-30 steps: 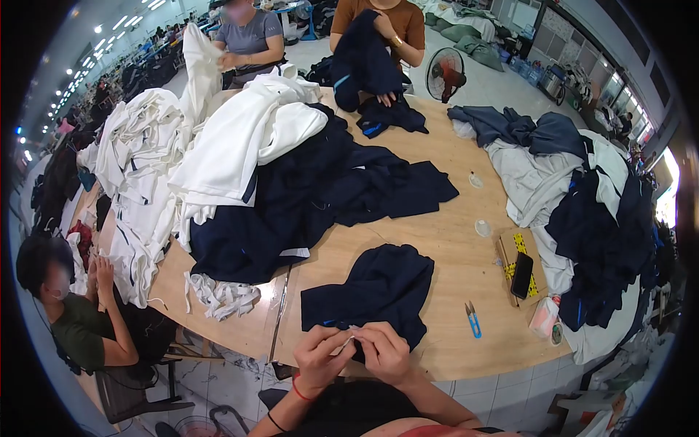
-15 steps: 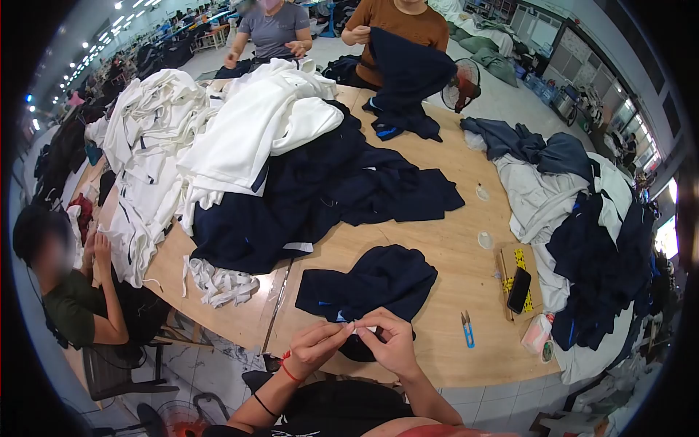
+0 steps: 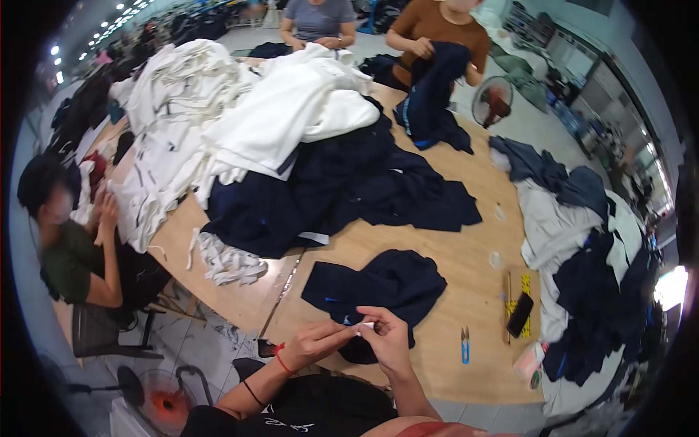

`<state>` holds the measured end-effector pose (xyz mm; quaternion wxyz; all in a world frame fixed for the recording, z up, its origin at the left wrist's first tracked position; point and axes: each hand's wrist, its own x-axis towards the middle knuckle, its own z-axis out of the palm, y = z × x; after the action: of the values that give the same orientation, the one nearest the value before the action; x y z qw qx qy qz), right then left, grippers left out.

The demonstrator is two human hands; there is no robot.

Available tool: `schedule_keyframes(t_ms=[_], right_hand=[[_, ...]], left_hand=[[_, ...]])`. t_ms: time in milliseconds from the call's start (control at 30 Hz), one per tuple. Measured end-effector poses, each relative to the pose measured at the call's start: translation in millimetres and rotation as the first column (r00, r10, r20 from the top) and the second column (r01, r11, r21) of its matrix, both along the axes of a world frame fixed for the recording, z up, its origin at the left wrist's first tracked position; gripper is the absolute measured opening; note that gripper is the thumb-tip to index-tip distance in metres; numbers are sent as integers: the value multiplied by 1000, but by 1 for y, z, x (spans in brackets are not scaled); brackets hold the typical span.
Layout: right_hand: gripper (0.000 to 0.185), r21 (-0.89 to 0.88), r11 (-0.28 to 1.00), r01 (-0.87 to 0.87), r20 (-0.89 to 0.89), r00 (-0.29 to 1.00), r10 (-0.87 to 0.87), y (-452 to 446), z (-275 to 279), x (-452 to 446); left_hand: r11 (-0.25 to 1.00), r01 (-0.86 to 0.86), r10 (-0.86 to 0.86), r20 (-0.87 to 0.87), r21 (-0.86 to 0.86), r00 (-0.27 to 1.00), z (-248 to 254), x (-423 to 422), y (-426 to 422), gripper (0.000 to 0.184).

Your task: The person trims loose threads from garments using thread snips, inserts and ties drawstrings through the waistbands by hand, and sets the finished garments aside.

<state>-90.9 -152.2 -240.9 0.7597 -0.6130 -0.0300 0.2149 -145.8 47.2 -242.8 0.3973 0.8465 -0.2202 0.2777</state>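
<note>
My left hand (image 3: 320, 344) and my right hand (image 3: 386, 339) meet at the front edge of the table, fingertips pinched together. Between them is a small white piece (image 3: 368, 325), perhaps a label or scrap; its kind is too small to make out. Right behind and partly under my hands lies a navy garment (image 3: 393, 284) with a bit of bright blue on it. Blue-handled thread snips (image 3: 465, 346) rest on the table to the right of my right hand, untouched.
White garments (image 3: 269, 109) and navy garments (image 3: 328, 182) are heaped across the wooden table (image 3: 444, 251). White fabric strips (image 3: 229, 262) lie at left. To the right are a cardboard box (image 3: 515, 288), a phone (image 3: 520, 315) and more garments (image 3: 597, 291). Co-workers sit left and stand opposite.
My view has shifted, so the table's contents sit lower and to the right. My hands stay pinched together on the white piece. The co-worker opposite has moved the navy garment they hold.
</note>
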Motion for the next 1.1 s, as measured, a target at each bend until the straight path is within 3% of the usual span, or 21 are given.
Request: schedule_keyframes(t_ms=[67, 133, 167, 200, 267, 300, 400, 433, 533, 633, 767, 833, 900, 1000, 1100], right_hand=[[36, -19, 1000, 10, 44, 999, -10, 8, -4, -1], [37, -45, 991, 128, 103, 987, -123, 10, -2, -2], [40, -328, 918, 225, 404, 911, -79, 8, 2, -2], [41, -386, 862, 328, 562, 825, -62, 8, 22, -5], [39, -372, 882, 291, 541, 839, -49, 2, 27, -14], [39, -381, 900, 213, 449, 893, -22, 1, 29, -18], [40, -347, 929, 132, 395, 918, 17, 3, 11, -23], [41, -345, 925, 159, 454, 891, 16, 3, 4, -23], [42, -390, 910, 144, 525, 846, 91, -6, 4, -13], [40, -422, 902, 96, 498, 855, 142, -10, 14, -8], [39, -421, 899, 124, 509, 852, 121, -3, 18, -6], [40, -412, 880, 236, 637, 765, 93, 1, 13, -4], [36, -354, 886, 299, 603, 798, -28, 7, 25, -13], [25, -361, 846, 393, 727, 687, -8, 5, 19, -18], [24, -351, 861, 368, 654, 755, -56, 10, 22, -21]], left_hand=[[998, -66, 66, -6, -19, 998, 0, 0, 1, 32], [994, -99, 98, -23, -52, 995, -3, 2, -5, 28], [984, -162, 149, -152, -78, 977, 0, 0, -9, 24], [981, -189, 181, -134, -52, 974, -7, 2, -10, 20], [943, -252, 185, -284, -219, 941, -4, 7, -22, 18], [932, -261, 179, -308, -250, 934, -5, 7, -23, 17], [920, -259, 124, -407, -294, 905, -1, 9, -26, 17], [933, -204, 71, -405, -297, 912, 3, 11, -26, 14], [898, -175, -158, -667, -404, 728, 15, 10, -20, 9], [650, -189, -532, -619, -736, 578, -7, 8, -9, 10], [636, -175, -540, -596, -752, 594, -8, 12, -4, 12], [678, -117, -472, -552, -726, 687, -7, 16, -8, 12], [734, -160, -370, -586, -661, 721, -2, 14, -11, 11], [574, -314, -444, -610, -756, 656, -6, 9, -17, 14], [595, -313, -465, -635, -740, 617, 3, 3, -18, 17]])
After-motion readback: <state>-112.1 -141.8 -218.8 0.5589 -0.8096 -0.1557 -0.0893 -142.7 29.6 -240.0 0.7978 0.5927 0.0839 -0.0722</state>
